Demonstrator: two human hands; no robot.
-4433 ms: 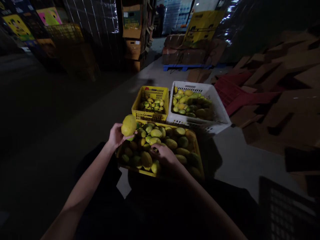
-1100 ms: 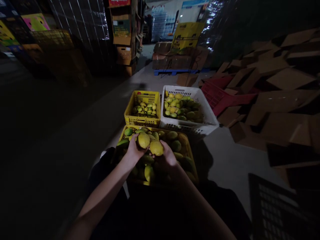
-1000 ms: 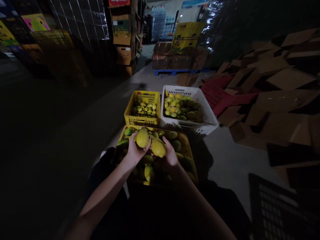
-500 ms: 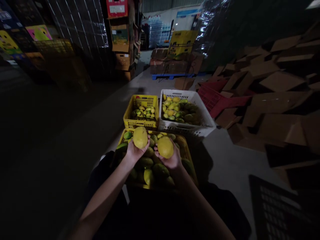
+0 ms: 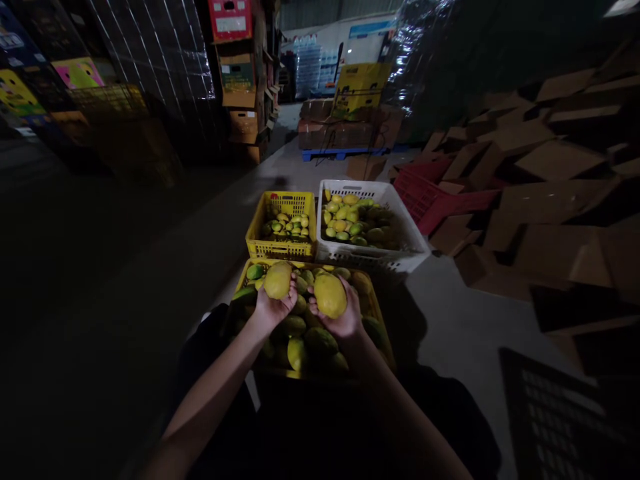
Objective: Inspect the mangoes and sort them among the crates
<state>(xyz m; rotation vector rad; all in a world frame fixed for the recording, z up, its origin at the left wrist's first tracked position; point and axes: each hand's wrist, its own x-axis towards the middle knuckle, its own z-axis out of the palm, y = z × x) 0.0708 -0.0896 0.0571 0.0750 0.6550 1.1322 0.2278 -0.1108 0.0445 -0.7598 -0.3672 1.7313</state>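
My left hand [image 5: 276, 308] is closed around a yellow oval fruit [image 5: 277, 280] that looks like a papaya. Another such fruit [image 5: 330, 296], yellow with a slight green tint, rests in the grip of my right hand [image 5: 349, 319]. Both hands are side by side above a yellow crate [image 5: 376, 310] directly in front of me. Green and yellow fruits [image 5: 321, 341] of the same look fill this crate, partly hidden by my hands and in shadow.
Behind it stand a smaller-looking yellow crate [image 5: 255, 230] and a white crate [image 5: 419, 243], both with fruit inside. Cardboard boxes [image 5: 555, 247] and a red crate [image 5: 420, 200] are heaped at the right. Farther back, a blue pallet [image 5: 340, 153] bears cartons.
The fruit in my left hand has come down slightly and turned. The fruit in my right hand has rotated a little. Both stay held.
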